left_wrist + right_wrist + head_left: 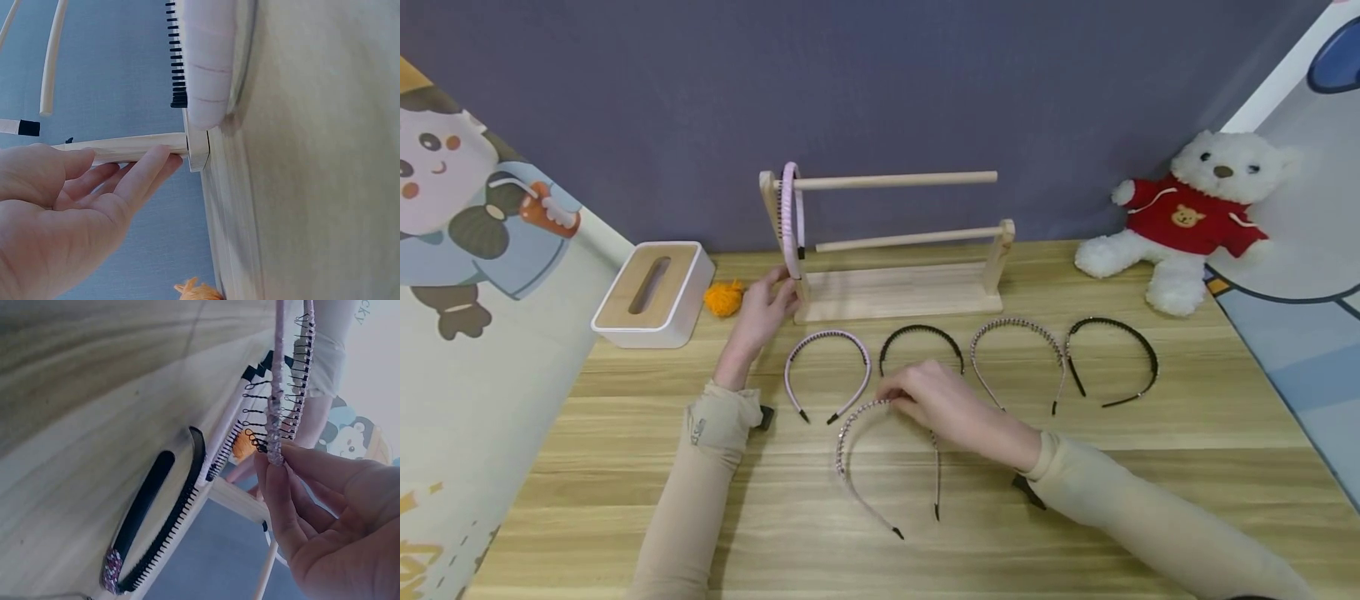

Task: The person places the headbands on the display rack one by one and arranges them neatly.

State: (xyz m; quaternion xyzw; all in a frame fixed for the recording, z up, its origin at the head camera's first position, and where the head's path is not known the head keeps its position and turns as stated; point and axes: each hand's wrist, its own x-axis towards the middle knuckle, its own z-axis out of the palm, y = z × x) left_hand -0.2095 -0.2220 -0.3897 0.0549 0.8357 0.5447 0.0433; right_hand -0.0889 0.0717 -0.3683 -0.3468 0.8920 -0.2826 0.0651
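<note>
My right hand (936, 400) pinches a thin beaded pink headband (844, 454) at the top of its arch, its black-tipped ends toward me. In the right wrist view, thumb and fingers meet on the beaded band (275, 419), which has dark wire teeth inside. My left hand (763, 312) holds the left post of a wooden rack (895, 292), thumb and fingers on either side of it in the left wrist view. From the rack's upper rod, at its left end, hangs a pink wrapped headband (788, 217).
Lying in a row before the rack are a lilac headband (790, 358), a black toothed one (920, 327), a beaded one (1015, 322) and another black one (1150, 358). An orange yarn ball (723, 298) and tissue box (655, 292) stand left; a teddy bear (1187, 217) sits right.
</note>
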